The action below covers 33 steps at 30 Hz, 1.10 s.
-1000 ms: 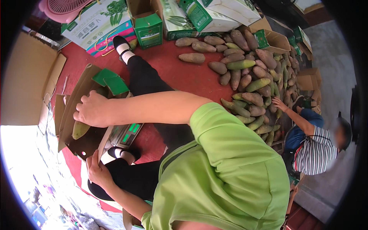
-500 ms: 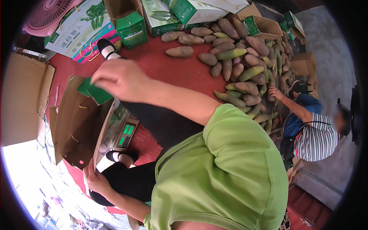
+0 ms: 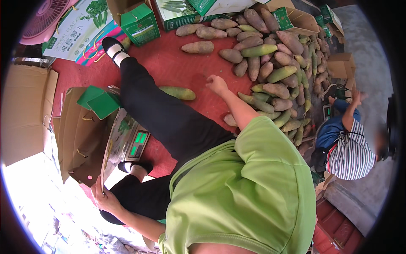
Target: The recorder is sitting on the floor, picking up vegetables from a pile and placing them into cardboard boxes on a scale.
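Observation:
My left hand (image 3: pixel 103 197) pinches the lower edge of an open cardboard carton (image 3: pixel 80 144), with the fingertips partly out of sight behind its wall. The carton has yellow cord loops and raised green flaps (image 3: pixel 99 102). A scale (image 3: pixel 137 145) with a lit green display stands close against it. My right hand (image 3: pixel 217 84) hangs over the red floor with loosely bent fingers apart and nothing visible in them. To its right lies a heap of green and earthy-brown radishes (image 3: pixel 253 67). A single green radish (image 3: pixel 179 92) lies beside my leg, partly hidden by it.
Printed gift boxes (image 3: pixel 139 25) stand along the far side, beside a pink fan (image 3: pixel 46 21). Another brown carton (image 3: pixel 25 114) is at the left. A person in a striped shirt (image 3: pixel 351 152) squats at the right, past the heap, near more open cartons (image 3: pixel 342 65).
My right hand has left the green flaps and swung right toward the radish heap. My left hand keeps its hold on the carton. The other person's arm has drawn back from the heap.

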### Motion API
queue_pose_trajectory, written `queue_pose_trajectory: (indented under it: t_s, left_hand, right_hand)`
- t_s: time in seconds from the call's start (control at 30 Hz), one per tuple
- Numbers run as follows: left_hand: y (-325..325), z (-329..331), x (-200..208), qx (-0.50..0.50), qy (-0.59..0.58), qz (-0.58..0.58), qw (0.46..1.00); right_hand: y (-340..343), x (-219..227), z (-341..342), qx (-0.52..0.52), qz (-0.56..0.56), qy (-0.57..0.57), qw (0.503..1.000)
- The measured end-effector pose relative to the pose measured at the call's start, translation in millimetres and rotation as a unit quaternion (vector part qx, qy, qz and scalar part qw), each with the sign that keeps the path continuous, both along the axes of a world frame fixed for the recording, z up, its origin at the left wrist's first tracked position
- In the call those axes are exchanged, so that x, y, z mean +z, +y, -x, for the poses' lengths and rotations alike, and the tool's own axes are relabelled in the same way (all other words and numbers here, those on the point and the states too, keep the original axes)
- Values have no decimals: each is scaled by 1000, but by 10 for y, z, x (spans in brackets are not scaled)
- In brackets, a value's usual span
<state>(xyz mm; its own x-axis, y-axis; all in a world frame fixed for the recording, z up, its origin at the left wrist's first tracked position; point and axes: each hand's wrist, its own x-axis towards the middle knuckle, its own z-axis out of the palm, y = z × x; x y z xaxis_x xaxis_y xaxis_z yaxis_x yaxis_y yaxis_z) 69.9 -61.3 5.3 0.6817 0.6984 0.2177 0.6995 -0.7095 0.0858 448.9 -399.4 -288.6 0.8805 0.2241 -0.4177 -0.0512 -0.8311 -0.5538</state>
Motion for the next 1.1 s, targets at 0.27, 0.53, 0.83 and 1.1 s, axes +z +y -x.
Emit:
queue_pose_trajectory:
  t_s: [0.27, 0.53, 0.83, 1.1]
  left_hand:
    - [10, 24, -25, 26, -7, 22, 999]
    - [-52, -82, 36, 5, -26, 9, 1000]
    - [-60, -90, 77, 39, -43, 2, 998]
    - [-3, -101, 84, 27, -40, -12, 999]
  right_hand:
    - [387, -124, 271, 104, 83, 95, 987]
    - [997, -74, 388, 271, 129, 54, 952]
    - [1106, -526, 398, 211, 132, 81, 965]
    - [662, -740, 188, -61, -206, 381, 899]
